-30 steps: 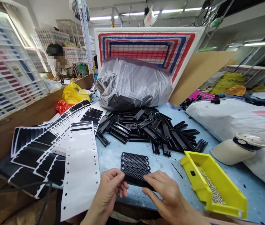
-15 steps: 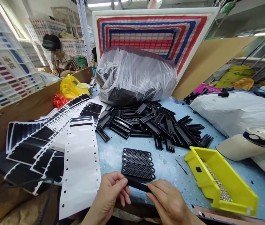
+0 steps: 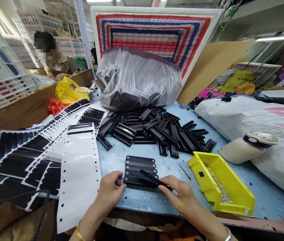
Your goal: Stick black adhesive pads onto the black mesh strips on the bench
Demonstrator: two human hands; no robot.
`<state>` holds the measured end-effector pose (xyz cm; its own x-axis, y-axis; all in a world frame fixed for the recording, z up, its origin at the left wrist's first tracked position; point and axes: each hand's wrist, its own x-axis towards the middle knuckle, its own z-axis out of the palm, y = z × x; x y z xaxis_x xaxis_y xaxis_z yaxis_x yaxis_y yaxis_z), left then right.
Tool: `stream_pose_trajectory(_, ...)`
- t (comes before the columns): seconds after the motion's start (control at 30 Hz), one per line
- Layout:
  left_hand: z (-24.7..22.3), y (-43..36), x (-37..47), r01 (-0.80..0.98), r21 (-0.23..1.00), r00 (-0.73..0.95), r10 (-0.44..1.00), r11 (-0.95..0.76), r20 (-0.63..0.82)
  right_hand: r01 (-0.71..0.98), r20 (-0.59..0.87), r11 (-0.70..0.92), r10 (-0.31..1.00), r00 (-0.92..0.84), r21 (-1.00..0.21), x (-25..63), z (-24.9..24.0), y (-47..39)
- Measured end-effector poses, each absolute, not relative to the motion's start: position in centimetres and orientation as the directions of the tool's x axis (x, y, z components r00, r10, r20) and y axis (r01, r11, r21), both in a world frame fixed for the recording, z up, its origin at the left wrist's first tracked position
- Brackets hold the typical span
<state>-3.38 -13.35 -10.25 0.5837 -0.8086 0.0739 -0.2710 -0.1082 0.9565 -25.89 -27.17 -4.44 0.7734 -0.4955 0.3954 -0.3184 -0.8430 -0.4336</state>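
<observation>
My right hand (image 3: 179, 194) pinches one end of a thin black strip (image 3: 149, 174). The strip's free end slants up and left over a row of black pieces (image 3: 140, 166) with cross-hatched faces and small round rivets at their ends. These pieces lie side by side on the blue table. By the row's lower left corner is my left hand (image 3: 110, 190), thumb and fingers apart, with nothing held; whether it touches the row is unclear. Left of it, a white backing sheet (image 3: 79, 174) carries a few black strips at its top.
Behind the row lies a heap of black slotted parts (image 3: 154, 129), with a filled plastic bag (image 3: 137, 80) beyond. A yellow bin (image 3: 234, 190) of small metal pieces sits right, near a cream bottle (image 3: 242, 150). Black sticker sheets (image 3: 18, 157) spread left. Another person (image 3: 59, 63) sits far left.
My hands have moved apart; the left has let go of the strip and shifted to the row's left side. The right has swung the strip over the pieces. The whole view has shifted slightly.
</observation>
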Motion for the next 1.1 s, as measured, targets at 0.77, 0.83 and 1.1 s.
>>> stream_pose_trajectory(0.77,-10.8,-12.6,-5.3,0.022,0.996,0.491,-0.866,-0.092,-0.091,-0.087,0.404,-0.996,-0.089,0.910,-0.022,-23.3,-2.5,-25.9)
stream_pose_trajectory(0.83,-10.6,-12.7,-5.3,0.056,0.994,0.491,-0.865,-0.090,-0.106,-0.099,0.374,-0.995,-0.093,0.923,-0.003,-23.2,-2.5,-25.9)
stream_pose_trajectory(1.1,-10.3,-12.6,-4.9,0.068,0.997,0.471,-0.880,-0.030,-0.058,-0.133,0.316,-0.991,-0.132,0.940,-0.018,-23.4,-3.1,-26.2)
